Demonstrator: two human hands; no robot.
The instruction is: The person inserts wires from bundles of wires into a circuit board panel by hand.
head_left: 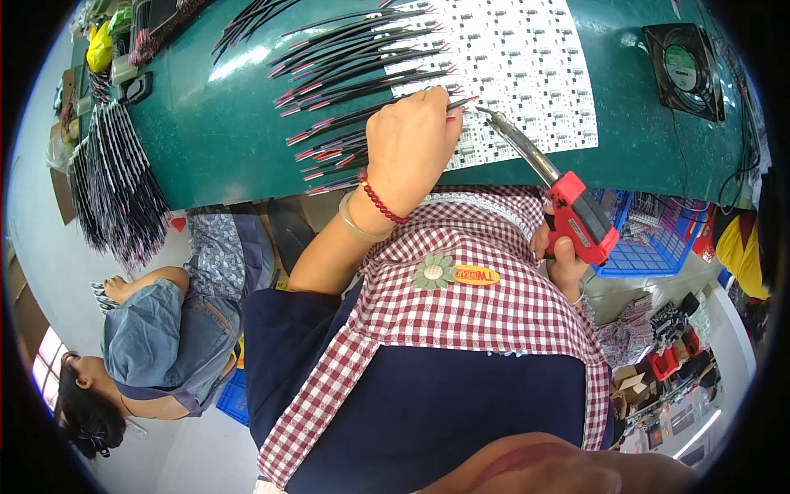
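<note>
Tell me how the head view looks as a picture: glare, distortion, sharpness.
Head view: strong fisheye, so the green table edge bows and the corners go black; a pale glare patch lies on the tabletop at upper left; the left hand on the wires and the right hand holding the red soldering gun look sharp.

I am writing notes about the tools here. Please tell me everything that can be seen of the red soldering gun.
The soldering gun has a red plastic pistol-shaped body with a grey patch on its side and a long metal barrel. The right hand grips its handle from below, partly hidden behind the checked apron. The barrel slants up and to the left, and its tip ends over the white panel of small components on the green table, close to the left hand. Whether the tip touches the panel cannot be told.
</note>
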